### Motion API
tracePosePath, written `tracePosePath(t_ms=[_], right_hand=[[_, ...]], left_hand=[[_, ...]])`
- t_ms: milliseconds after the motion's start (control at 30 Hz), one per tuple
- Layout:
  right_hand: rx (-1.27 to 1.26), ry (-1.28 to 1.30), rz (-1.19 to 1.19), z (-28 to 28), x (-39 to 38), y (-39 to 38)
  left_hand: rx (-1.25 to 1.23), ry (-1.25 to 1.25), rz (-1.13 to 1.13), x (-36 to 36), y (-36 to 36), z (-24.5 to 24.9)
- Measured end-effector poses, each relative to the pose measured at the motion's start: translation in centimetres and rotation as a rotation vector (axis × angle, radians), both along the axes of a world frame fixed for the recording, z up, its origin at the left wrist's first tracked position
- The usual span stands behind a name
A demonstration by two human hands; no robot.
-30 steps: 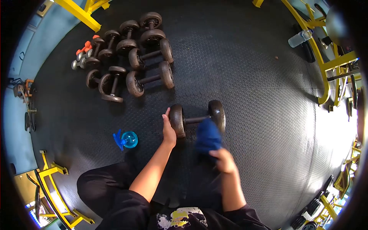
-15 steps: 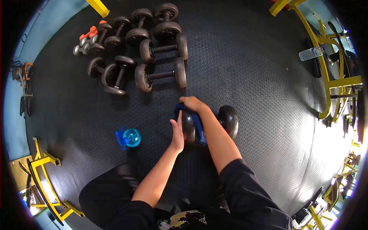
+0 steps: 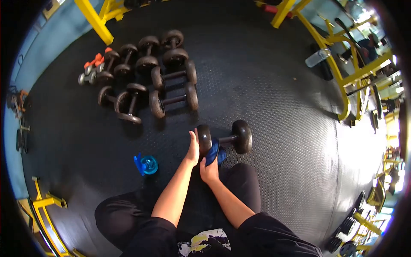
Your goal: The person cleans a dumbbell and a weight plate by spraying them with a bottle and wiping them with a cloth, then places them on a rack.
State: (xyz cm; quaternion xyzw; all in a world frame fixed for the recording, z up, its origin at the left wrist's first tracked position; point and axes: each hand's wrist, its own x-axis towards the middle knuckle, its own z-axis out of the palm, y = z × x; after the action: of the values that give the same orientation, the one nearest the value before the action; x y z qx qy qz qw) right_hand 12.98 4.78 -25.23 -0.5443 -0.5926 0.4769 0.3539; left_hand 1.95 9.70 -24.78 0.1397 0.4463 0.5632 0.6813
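Note:
A dark dumbbell with round ends stands on the black floor before me. My left hand lies with fingers stretched against the outer face of its left end. In my right hand is a blue cloth, pressed to the inner side of that same end, near the bar. A blue spray bottle is on the floor to the left of my hands.
Several worn dumbbells stand in rows at the upper left, with small grey ones and orange ones beyond. Yellow gym frames line the right side, near a clear water bottle. Another yellow frame stands at lower left.
My right hand and the cloth have come from the far side of the dumbbell's left end to its near side. My left hand stays against that end. The camera view has shifted.

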Motion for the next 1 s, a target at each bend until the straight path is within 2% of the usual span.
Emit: tracePosePath(t_ms=[67, 100, 167, 233, 267, 300, 333, 400, 433, 500, 533, 600, 667, 733, 767, 800, 833, 900, 933, 1000], right_hand=[[-0.121, -0.198, -0.085, -3.1, 0.5, -2.2], [-0.096, -0.194, -0.109, -3.0, 1.0, -2.0], [-0.698, 0.210, -0.352, -2.5, 3.0, -1.3], [-0.748, 0.383, -0.609, -2.0, 6.2, -0.3], [-0.674, 0.468, -0.636, -0.1, 8.0, 0.0], [-0.603, 0.445, -0.697, 1.2, 9.8, 0.0], [-0.427, 0.481, -0.769, 2.8, 10.7, -0.1], [-0.321, 0.695, -0.676, 8.3, 11.6, 0.0], [-0.336, 0.679, -0.673, 8.2, 12.1, 0.1], [-0.366, 0.586, -0.442, 7.7, 12.3, 0.6], [-0.324, 0.234, -0.275, 7.4, 11.8, 0.6], [-0.010, -0.172, 0.132, 3.2, 9.7, 1.2], [-0.661, 0.008, 0.210, 5.9, 4.0, 5.0], [0.075, -0.355, 0.086, 0.1, 0.2, 4.6], [0.044, -0.345, 0.074, 1.3, -0.2, 5.2], [-0.090, -0.379, 0.110, 2.6, -0.6, 6.0], [-0.223, -0.408, 0.149, 4.3, -0.9, 6.9], [-0.257, -0.469, 0.196, 6.1, -1.2, 8.6], [-0.268, -0.551, 0.263, 6.2, -1.4, 9.4], [-0.230, -0.584, 0.232, 5.8, -2.0, 11.5]], left_hand=[[-0.026, 0.081, -0.025, -0.4, 0.4, -0.8], [-0.084, 0.127, -0.041, -0.8, 0.5, -0.6], [-0.131, 0.171, -0.065, -1.1, 1.2, -0.8], [-0.183, 0.466, 0.080, -0.8, 2.7, -1.6], [-0.220, 0.614, 0.152, -0.5, 3.0, -2.0], [-0.308, 0.616, 0.238, -0.1, 3.3, -1.1], [-0.345, 0.613, 0.297, 0.4, 3.7, -1.8], [-0.374, 0.644, 0.389, 1.9, 3.7, -0.6], [-0.395, 0.637, 0.392, 2.4, 3.5, -0.4], [-0.381, 0.727, 0.439, 2.3, 3.3, 0.0], [-0.398, 0.739, 0.445, 2.3, 3.3, -0.3], [-0.334, 0.706, 0.491, 2.3, 3.2, -1.1], [-0.336, 0.765, 0.473, 2.0, 3.0, -2.0], [-0.244, 0.843, 0.472, 1.7, 2.4, -3.7], [-0.259, 0.848, 0.430, 1.8, 2.1, -2.2], [-0.270, 0.868, 0.406, 1.8, 2.0, -2.8], [-0.231, 0.741, 0.448, 1.6, 1.6, -3.7], [-0.137, 0.404, 0.520, 0.5, 0.6, -6.9], [-0.146, 0.420, 0.502, 0.7, 0.8, -6.8], [-0.159, 0.286, 0.589, 1.8, 0.8, -4.9]])
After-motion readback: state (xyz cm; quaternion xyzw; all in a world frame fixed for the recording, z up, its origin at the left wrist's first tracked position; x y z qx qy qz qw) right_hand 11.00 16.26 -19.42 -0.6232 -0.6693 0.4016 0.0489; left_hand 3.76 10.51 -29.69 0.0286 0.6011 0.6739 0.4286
